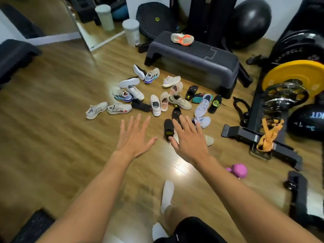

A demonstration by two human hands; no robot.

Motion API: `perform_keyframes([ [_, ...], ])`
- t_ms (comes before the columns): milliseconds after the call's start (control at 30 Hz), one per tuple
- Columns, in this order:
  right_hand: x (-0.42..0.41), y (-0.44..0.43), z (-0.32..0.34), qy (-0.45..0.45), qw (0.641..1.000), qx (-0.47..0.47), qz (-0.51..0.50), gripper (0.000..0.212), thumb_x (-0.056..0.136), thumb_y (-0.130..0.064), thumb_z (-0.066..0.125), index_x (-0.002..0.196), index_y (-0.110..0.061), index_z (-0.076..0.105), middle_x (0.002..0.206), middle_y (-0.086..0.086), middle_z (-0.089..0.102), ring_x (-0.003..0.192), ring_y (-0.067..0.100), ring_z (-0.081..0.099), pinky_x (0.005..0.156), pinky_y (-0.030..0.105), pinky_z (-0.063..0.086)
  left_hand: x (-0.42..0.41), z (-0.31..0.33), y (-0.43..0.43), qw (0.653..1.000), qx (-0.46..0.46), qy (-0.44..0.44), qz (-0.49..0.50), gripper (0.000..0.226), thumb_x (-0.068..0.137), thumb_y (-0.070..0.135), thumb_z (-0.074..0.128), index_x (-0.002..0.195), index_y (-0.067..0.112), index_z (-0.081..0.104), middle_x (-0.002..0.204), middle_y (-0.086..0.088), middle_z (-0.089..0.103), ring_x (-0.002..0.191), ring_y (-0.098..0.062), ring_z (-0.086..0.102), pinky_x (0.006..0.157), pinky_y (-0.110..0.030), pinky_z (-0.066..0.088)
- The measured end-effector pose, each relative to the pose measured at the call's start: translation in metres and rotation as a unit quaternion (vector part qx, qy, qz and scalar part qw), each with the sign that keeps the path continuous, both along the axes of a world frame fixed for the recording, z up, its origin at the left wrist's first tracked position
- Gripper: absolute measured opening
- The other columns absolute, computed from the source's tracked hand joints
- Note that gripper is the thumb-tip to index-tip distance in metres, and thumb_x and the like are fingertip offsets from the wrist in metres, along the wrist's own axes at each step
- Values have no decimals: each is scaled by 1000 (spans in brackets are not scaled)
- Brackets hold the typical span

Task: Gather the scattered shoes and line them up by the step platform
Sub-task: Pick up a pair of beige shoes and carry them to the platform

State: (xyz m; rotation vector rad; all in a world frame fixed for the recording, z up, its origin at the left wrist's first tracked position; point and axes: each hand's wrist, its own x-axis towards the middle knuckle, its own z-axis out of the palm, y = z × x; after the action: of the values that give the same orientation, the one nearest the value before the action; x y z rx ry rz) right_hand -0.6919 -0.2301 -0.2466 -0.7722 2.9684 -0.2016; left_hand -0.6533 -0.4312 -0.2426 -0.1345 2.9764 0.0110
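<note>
Several shoes lie scattered on the wood floor in front of the dark grey step platform [192, 58]. Among them are a white pair [96, 109] at the left, a lilac sneaker [202, 105], and a black shoe [168, 128] nearest me. One cream shoe with an orange sole [182, 39] lies upside down on top of the platform. My left hand [135, 137] and my right hand [189, 139] are stretched out over the floor, fingers spread and straight, holding nothing. My right hand covers part of the black shoe and a beige shoe [209, 139].
A weight rack with a yellow plate [294, 74] and black plates stands at the right. A pink dumbbell [238, 170] lies near my right arm. A black exercise ball [250, 21], white canisters [131, 32] and a leaning mirror [52, 20] are at the back.
</note>
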Motion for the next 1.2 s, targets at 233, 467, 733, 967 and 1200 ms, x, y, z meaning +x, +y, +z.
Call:
perform_keyframes([
  [233, -85, -33, -38, -44, 998, 0, -51, 65, 95, -53, 33, 150, -19, 27, 158, 8, 23, 147, 27, 19, 117, 54, 15, -98, -22, -33, 998, -2, -47, -32, 81, 87, 71, 24, 152, 29, 0, 161, -9, 6, 148, -30, 7, 117, -55, 8],
  [467, -168, -72, -66, -91, 991, 3, -97, 65, 94, -52, 34, 150, -20, 25, 158, 8, 20, 147, 26, 16, 117, 52, 16, -209, -44, -61, 995, 6, -59, -76, 81, 88, 70, 28, 152, 29, 2, 161, -9, 8, 148, -30, 10, 117, -53, 10],
  [733, -233, -89, -127, -149, 957, 7, -250, 64, 95, -49, 36, 150, -18, 25, 157, 11, 23, 146, 28, 19, 115, 53, 18, -322, -111, -51, 970, 50, -131, -198, 80, 88, 66, 34, 153, 26, 8, 159, -10, 13, 147, -31, 11, 117, -55, 9],
  [967, -264, -73, -186, -210, 907, -12, -365, 63, 95, -49, 37, 150, -20, 23, 159, 8, 19, 147, 25, 13, 117, 50, 14, -384, -181, -16, 941, 46, -172, -287, 79, 88, 67, 32, 152, 26, 9, 158, -11, 15, 145, -32, 15, 116, -54, 11],
  [1200, -282, -17, -294, -245, 862, -37, -443, 62, 97, -50, 32, 150, -20, 20, 159, 8, 17, 147, 26, 13, 118, 50, 12, -411, -302, 60, 925, 28, -158, -345, 80, 87, 66, 38, 152, 25, 15, 157, -12, 22, 143, -33, 23, 113, -52, 16],
])
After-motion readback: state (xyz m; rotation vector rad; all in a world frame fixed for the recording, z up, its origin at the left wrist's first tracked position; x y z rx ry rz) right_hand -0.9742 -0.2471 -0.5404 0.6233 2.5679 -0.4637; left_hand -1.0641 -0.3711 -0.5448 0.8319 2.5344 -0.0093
